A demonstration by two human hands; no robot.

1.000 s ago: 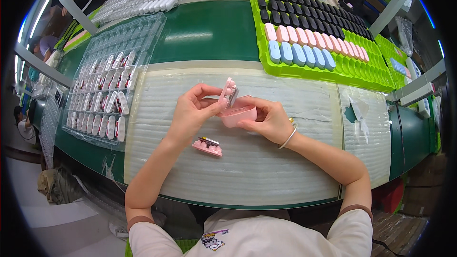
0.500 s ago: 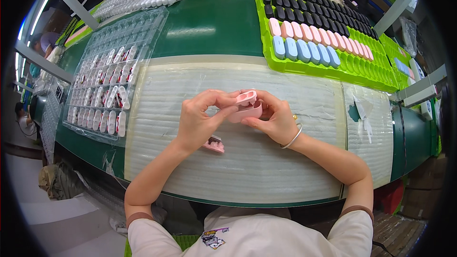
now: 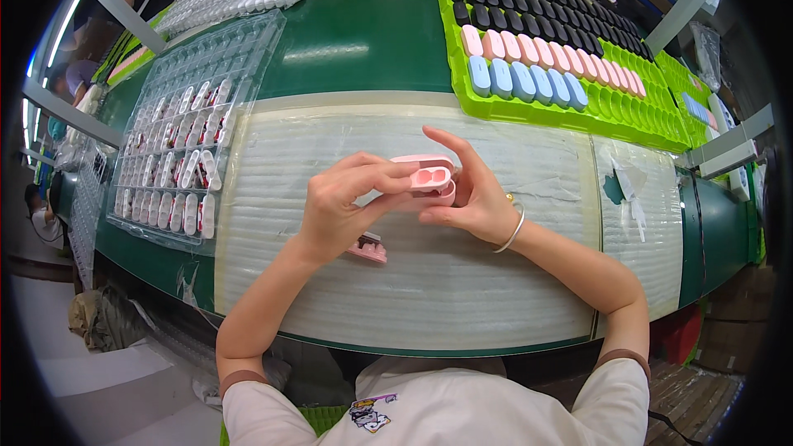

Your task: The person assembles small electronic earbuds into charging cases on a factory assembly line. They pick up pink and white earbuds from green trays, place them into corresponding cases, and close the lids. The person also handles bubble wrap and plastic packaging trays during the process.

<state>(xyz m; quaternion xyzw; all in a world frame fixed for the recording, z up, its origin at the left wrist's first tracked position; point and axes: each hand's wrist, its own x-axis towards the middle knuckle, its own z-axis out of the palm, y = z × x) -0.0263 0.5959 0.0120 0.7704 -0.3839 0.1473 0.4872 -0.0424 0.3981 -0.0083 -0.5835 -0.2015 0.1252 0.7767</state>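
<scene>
Pink plastic: it looks like an insert (image 3: 430,177) is being fitted into an earbud-case shell (image 3: 435,199).

Nearest, a bumpy second insert (image 3: 369,250) lies on the soft, ribbed foam mat (image 3: 462,297), a bit left of its middle. Just past it, above the mat, the left hand (image 3: 340,198) pinches the smooth insert with two round hollows. The right hand (image 3: 487,208) curls around the rounded, open shell, pointer finger up. Next seems to need lining up the edges, then a gentle push. Along the left edge of the shiny green table (image 3: 355,62), a thin, clear tray (image 3: 206,48) holds white oval parts. Toward the back right corner, a cupped lime tray (image 3: 537,113) holds black, pink and blue cases (image 3: 529,85).
</scene>
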